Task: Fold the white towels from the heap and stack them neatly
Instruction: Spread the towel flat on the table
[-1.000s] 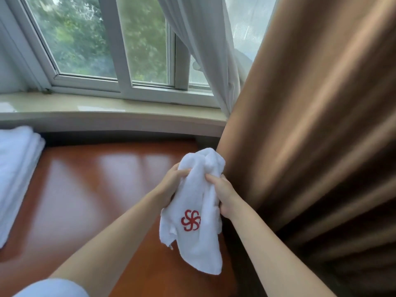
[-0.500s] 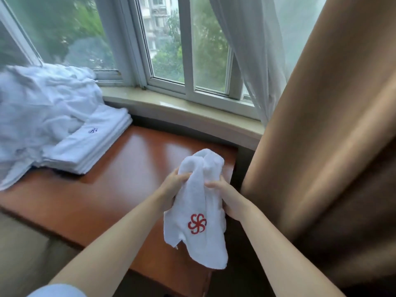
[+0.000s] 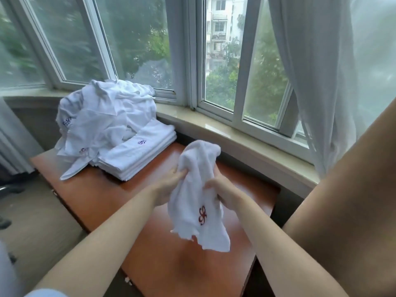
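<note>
Reddish wooden table (image 3: 102, 194) under a bay window (image 3: 137, 50). Left hand (image 3: 169, 185) and right hand (image 3: 222, 192) gripping a bunched towel (image 3: 199, 189) above the table's middle. Heap (image 3: 102, 116) and folded stack (image 3: 137, 155) at far-left edge; brown curtain (image 3: 351, 200) crowding right.

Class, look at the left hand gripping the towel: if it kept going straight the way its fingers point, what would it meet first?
The left hand points right and slightly away, into the held towel that it grips. Straight on, it would probably meet the right hand behind the cloth first, though depth is unclear.
</note>
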The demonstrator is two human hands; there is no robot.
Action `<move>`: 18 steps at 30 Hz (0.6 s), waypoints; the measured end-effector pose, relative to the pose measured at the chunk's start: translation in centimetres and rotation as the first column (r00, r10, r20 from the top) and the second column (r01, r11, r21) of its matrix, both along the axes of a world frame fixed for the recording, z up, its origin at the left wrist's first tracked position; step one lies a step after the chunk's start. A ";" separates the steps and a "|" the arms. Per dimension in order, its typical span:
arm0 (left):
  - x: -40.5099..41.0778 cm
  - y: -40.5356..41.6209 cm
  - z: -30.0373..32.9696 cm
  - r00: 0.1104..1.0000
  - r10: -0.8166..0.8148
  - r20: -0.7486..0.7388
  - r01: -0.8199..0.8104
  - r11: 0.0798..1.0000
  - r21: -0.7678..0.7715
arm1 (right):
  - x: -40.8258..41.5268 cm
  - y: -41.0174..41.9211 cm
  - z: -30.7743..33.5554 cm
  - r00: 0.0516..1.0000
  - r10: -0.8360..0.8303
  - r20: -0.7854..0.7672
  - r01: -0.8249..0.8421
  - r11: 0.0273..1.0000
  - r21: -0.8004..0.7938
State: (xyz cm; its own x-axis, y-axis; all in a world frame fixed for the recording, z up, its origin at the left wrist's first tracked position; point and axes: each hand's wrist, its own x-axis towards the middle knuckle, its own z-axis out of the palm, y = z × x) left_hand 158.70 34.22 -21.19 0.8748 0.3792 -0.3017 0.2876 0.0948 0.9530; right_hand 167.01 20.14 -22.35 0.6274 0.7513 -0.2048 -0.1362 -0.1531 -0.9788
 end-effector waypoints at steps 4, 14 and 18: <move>3.4 6.6 5.9 0.959 0.128 0.251 -0.160 0.981 0.112 | 6.2 5.9 8.0 0.981 -0.154 0.120 0.127 0.970 0.208; -0.7 11.2 -11.9 0.712 0.001 -0.702 0.197 0.959 0.202 | 4.8 1.6 -11.8 0.995 -0.090 -0.047 0.021 0.641 -0.767; -3.4 8.4 -15.4 0.544 0.021 -0.839 0.293 0.932 0.214 | 4.3 -0.7 -15.1 0.987 -0.088 -0.134 -0.057 0.586 -0.808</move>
State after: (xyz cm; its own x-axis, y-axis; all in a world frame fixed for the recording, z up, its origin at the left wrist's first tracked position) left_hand 155.26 42.64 -36.59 0.3497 0.4814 -0.8037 0.9336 -0.2506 0.2561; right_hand 171.31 19.42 -37.49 0.5457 0.2202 -0.8086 -0.2725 -0.8658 -0.4197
